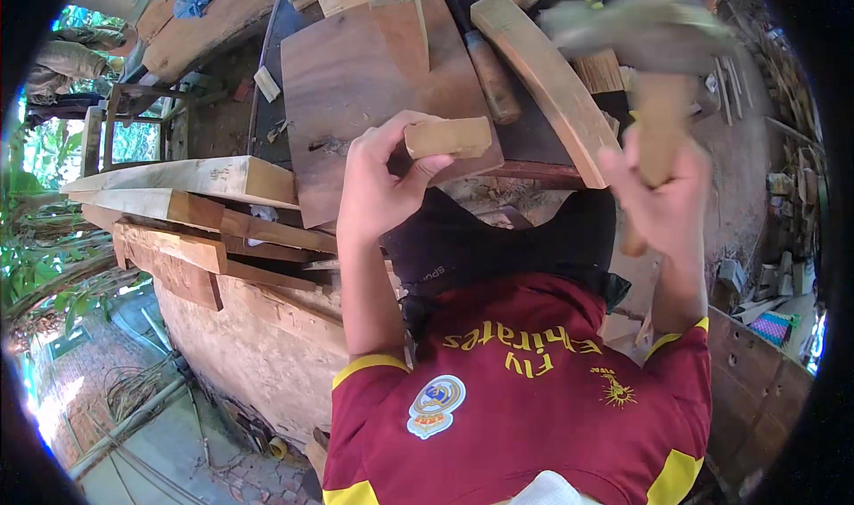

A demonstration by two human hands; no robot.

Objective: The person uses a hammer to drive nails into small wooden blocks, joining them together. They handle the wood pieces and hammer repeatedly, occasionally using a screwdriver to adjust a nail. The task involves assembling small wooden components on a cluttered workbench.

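Note:
My left hand [378,180] grips a small light wooden block [449,137] and holds it over a dark brown board [365,87] on the workbench. My right hand [663,198] is closed round the wooden handle of a mallet [658,52], raised above the bench; its head is blurred by motion. A curved light wooden piece [547,78] lies on the bench between the two hands. A chisel with a wooden handle [489,74] rests beside the dark board.
Stacked planks [191,189] jut out at the left of the bench. More timber [191,29] lies at the top left. Tools and clutter [774,265] line the right side. A tiled floor [160,452] is below left.

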